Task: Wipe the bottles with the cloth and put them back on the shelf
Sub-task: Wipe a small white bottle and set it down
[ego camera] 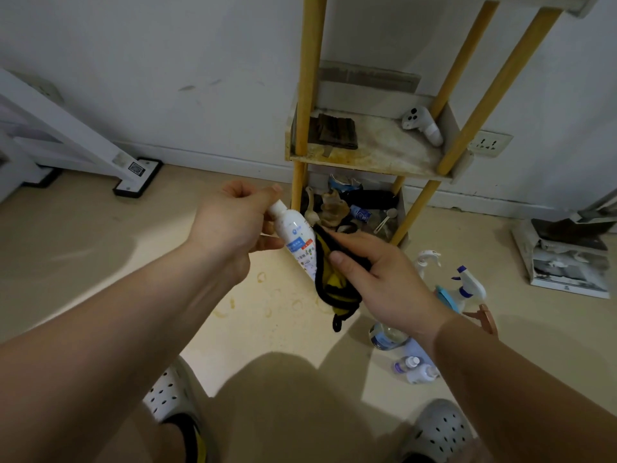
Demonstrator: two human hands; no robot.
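Holding the white bottle (295, 237) tilted in mid-air, just short of the left post of the shelf (384, 152). Open floor (100, 262) lies to my left; spray bottles (467, 287) crowd the floor at right. My left hand (230, 222) grips the bottle's neck, thumb up; my right hand (380, 279) clasps the yellow-and-black cloth (334, 289) against its side.

scuffed white wall (167, 61), stained beige floor (100, 245), wall socket (489, 143).
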